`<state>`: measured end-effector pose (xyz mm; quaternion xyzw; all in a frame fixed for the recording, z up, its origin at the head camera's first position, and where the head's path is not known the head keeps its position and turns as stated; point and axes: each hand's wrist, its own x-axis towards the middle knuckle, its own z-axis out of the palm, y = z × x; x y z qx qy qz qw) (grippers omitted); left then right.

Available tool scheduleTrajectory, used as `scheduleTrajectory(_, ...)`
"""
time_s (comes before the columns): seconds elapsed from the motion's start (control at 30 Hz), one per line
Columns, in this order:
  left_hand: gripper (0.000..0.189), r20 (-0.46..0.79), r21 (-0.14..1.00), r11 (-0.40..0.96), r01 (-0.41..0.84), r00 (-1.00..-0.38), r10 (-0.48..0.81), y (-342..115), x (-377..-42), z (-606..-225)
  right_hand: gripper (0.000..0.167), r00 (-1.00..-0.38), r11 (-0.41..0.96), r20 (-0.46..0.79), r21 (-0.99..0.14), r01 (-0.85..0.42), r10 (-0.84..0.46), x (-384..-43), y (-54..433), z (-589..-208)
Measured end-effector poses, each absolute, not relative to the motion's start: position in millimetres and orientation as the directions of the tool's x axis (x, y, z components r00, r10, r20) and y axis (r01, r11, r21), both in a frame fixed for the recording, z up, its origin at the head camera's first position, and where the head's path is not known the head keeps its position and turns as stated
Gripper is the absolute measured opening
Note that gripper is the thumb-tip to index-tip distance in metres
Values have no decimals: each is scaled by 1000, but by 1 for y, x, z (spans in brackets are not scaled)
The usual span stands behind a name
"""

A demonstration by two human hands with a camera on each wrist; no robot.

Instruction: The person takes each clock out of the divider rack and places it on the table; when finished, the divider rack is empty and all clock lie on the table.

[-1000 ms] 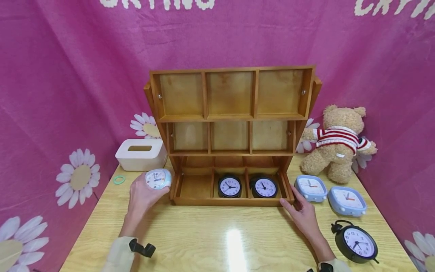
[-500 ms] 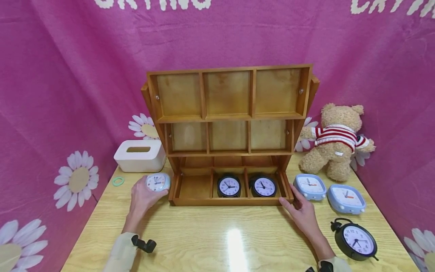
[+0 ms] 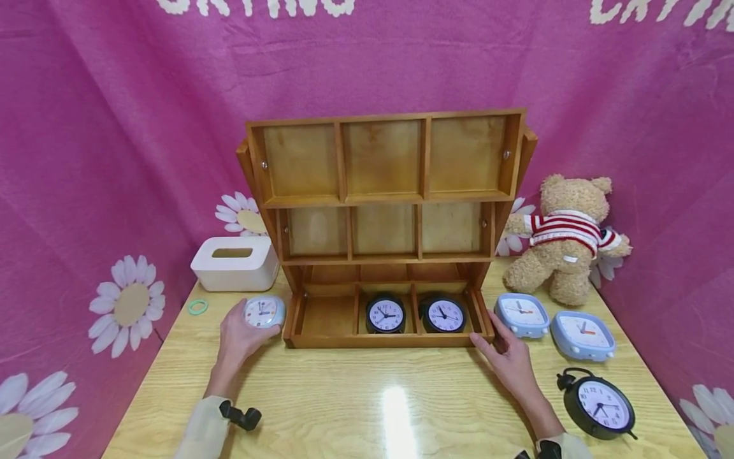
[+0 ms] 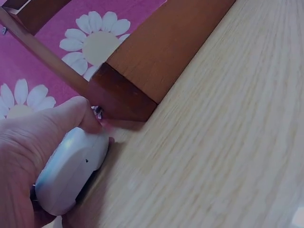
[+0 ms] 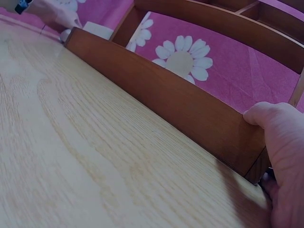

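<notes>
A small alarm clock (image 3: 264,311) with a pale blue case and white face is held by my left hand (image 3: 242,335), its thumb and fingers around the sides. In the left wrist view the clock's white case (image 4: 71,173) is low at the tabletop, beside the shelf's corner; contact with the table is unclear. My right hand (image 3: 510,357) grips the front right corner of the wooden tiered shelf (image 3: 390,341), thumb over the front board (image 5: 190,111), fingers along the side. Two black round clocks, one in the middle (image 3: 386,315) and one on the right (image 3: 446,315), occupy the bottom tier.
Right of the shelf lie two blue clocks (image 3: 522,314) (image 3: 583,335) and a black alarm clock (image 3: 601,406). A teddy bear (image 3: 570,239) sits behind them. At the left stand a white tissue box (image 3: 235,271) and a green ring (image 3: 197,307). Pink curtain surrounds the table.
My left hand has lowered the pale blue clock slightly toward the table. My right hand stays at the shelf's corner. The head view has shifted a little.
</notes>
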<state>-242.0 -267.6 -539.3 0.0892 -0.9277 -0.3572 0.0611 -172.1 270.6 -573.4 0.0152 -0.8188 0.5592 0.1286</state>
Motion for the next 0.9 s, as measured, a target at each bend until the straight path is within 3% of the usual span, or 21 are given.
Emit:
scheduleTrajectory(0.37, 118, 3, 685, 721, -103, -990, -144, -268, -236, -536, 69, -967, 424, 218, -894, -143, 133, -172, 272, -576)
scheduleTrajectory(0.7, 109, 185, 742, 670, 13, -965, -185, -256, -223, -517, 69, -965, 418, 233, -893, -165, 117, -174, 273, -577)
scheduleTrajectory(0.9, 102, 207, 807, 588, 58, -960, -189, -238, -211, -503, 69, -967, 412, 229, -896, -164, 114, -174, 273, -577)
